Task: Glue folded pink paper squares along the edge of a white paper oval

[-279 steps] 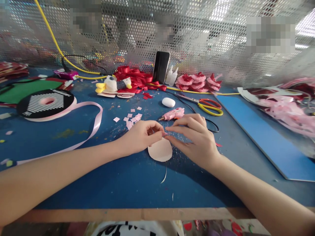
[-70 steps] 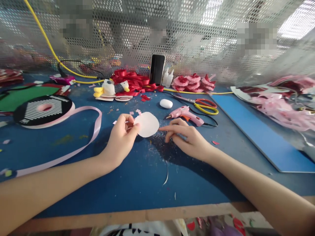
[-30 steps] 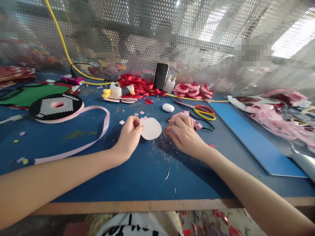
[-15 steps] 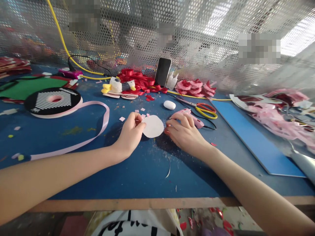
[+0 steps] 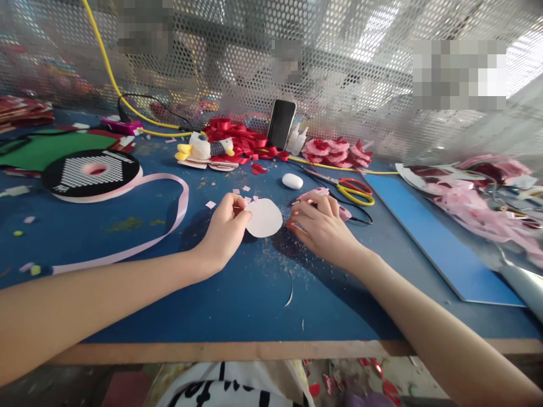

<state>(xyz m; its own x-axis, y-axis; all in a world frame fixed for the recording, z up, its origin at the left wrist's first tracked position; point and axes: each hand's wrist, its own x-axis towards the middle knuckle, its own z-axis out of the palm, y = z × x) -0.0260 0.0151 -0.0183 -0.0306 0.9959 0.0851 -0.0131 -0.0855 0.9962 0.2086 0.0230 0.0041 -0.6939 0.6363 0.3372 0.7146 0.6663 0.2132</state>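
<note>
A round white paper disc [image 5: 264,219] is pinched at its left edge between the thumb and fingers of my left hand [image 5: 224,230]. Just right of the disc, apart from its edge, my right hand [image 5: 320,223] hangs with bent, slightly parted fingers and nothing visible in them. Behind those fingers lies a pink glue gun [image 5: 344,213], partly covered by the hand. Small pale pink squares [image 5: 211,204] are scattered beyond my left hand.
A ribbon spool [image 5: 95,174] trails pink ribbon on the left. Scissors [image 5: 355,192], a white oval case [image 5: 292,181], a leaning phone [image 5: 280,124], red ribbon [image 5: 237,138] and a duck toy [image 5: 206,148] lie farther back. A blue board [image 5: 436,243] is on the right.
My right hand has shifted slightly right, away from the disc's edge. My left hand and the disc have stayed in place.
</note>
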